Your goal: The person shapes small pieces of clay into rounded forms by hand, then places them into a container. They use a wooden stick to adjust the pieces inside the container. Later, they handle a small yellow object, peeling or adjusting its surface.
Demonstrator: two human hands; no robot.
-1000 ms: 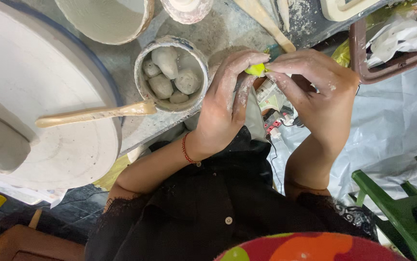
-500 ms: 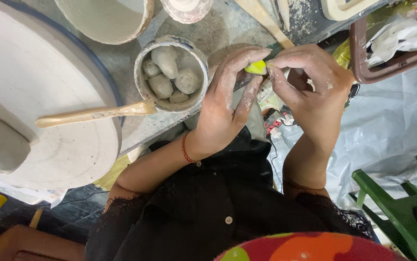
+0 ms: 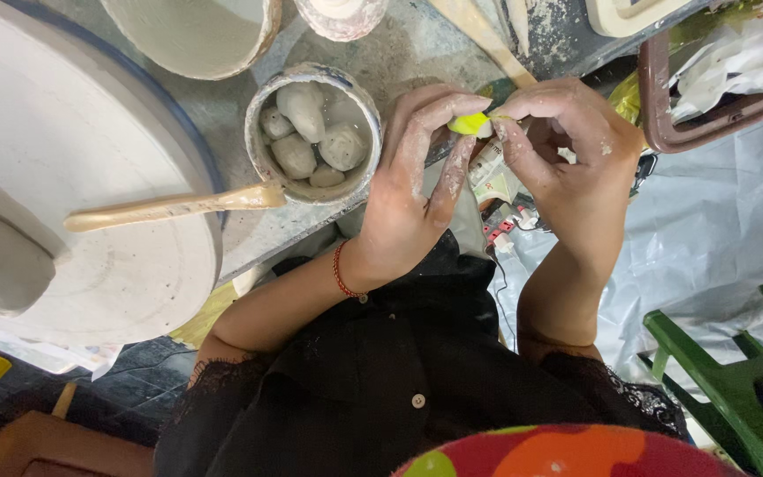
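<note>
Both hands have shifted slightly left, left hand (image 3: 417, 190) and right hand (image 3: 576, 168) fingers pinching a small yellow sponge (image 3: 470, 124).

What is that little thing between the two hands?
In the head view, a small yellow-green piece sits pinched between the clay-smeared left hand and right hand.

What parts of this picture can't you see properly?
All in the head view:
- The small yellow piece: pinched between left hand and right hand, whose fingers hide most of it, so its shape is unclear.
- The tubes under the hands: partly covered.
- The big pale bowl: cut off by the top edge.
- The wooden stick: its tip is hidden inside the cup of clay lumps.
</note>
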